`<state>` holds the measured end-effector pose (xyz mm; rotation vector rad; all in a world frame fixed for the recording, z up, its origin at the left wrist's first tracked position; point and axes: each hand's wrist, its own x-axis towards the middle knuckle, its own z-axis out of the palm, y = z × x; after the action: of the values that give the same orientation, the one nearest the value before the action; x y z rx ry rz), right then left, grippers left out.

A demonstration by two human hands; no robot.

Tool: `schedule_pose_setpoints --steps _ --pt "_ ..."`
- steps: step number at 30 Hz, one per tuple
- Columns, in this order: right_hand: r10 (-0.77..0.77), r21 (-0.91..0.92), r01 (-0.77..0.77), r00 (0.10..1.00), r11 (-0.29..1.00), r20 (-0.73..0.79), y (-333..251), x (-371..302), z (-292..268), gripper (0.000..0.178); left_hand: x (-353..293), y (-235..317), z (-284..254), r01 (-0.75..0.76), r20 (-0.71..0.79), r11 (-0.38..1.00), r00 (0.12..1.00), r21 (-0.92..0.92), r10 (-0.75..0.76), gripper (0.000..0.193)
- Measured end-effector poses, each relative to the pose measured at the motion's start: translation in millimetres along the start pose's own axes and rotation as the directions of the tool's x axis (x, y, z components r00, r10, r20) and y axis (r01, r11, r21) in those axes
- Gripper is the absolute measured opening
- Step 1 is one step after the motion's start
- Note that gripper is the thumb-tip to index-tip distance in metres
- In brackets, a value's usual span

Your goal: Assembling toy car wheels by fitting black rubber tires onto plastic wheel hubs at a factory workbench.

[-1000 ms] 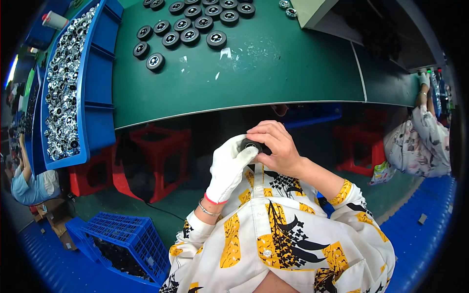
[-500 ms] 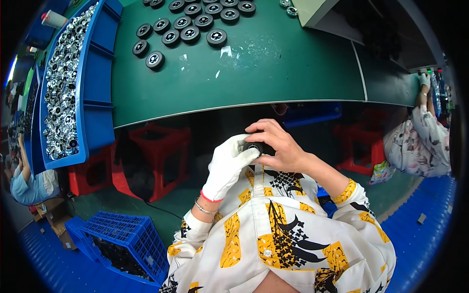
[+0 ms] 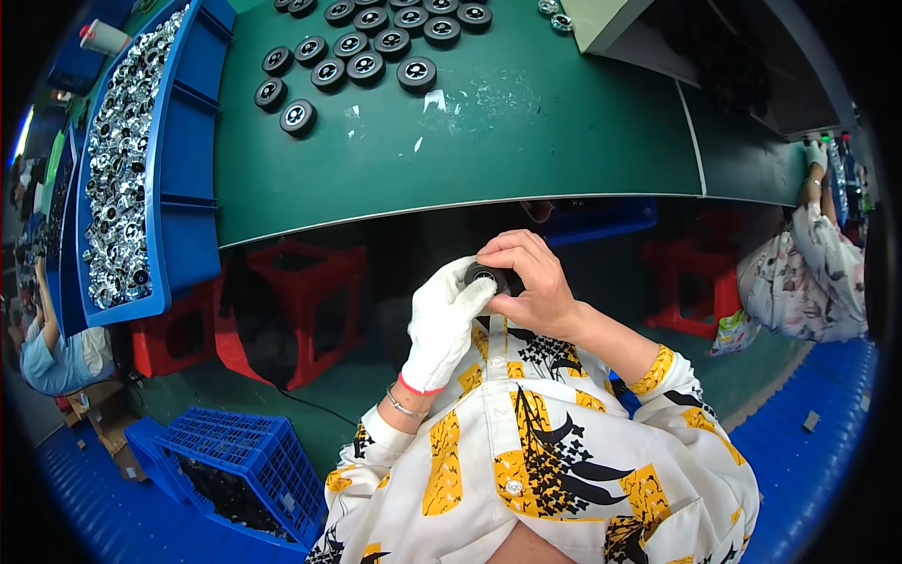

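A small black wheel [image 3: 485,274] with a shiny silver centre is held between my two hands, in front of my chest and short of the table's edge. My left hand [image 3: 445,318], in a white glove, grips it from the left with the thumb pressed toward the silver hub. Bare, my right hand [image 3: 531,279] wraps its fingers and thumb round the other side. Both hands are closed on the wheel and hide much of its rim. Several similar black wheels [image 3: 365,67] with silver centres lie on the green table [image 3: 564,141].
A blue bin [image 3: 178,160] full of shiny silver parts stands at the left. Red stools [image 3: 305,310] are under the table. A blue crate [image 3: 244,461] of dark pieces sits at lower left. Co-workers are at far left and right, one with a gloved hand [image 3: 816,155].
The wheel has tilted slightly between my hands, and its silver centre shows a bit differently. My left wrist has shifted slightly to the right, and my right hand's fingers have moved a little.
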<state>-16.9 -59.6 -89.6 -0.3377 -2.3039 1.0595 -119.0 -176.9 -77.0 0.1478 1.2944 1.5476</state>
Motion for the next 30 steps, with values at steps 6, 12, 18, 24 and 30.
schedule_pose_setpoints --steps 6,12,18,24,30 --pt "-0.019 0.080 0.000 0.972 0.997 0.232 -2 7 -11 0.051 2 17 -9 0.017 0.117 0.952 0.992 0.307 -0.055 0.034" --pt "0.053 0.211 -0.138 0.930 0.968 0.364 2 14 -24 0.047 -1 18 -5 0.078 0.132 0.988 0.987 0.131 -0.095 0.036" --pt "0.060 0.113 -0.086 0.975 0.990 0.215 2 6 -14 0.047 -2 8 -4 0.036 0.097 0.999 0.995 0.016 -0.038 0.037" --pt "0.160 0.144 -0.179 0.978 0.973 0.130 -3 11 -14 0.048 3 3 -7 0.127 0.104 0.941 0.990 -0.314 -0.099 0.034" --pt "0.139 0.112 -0.162 0.973 0.980 0.186 -6 9 -19 0.046 3 3 -9 0.029 0.007 0.988 1.000 -0.149 -0.029 0.034"
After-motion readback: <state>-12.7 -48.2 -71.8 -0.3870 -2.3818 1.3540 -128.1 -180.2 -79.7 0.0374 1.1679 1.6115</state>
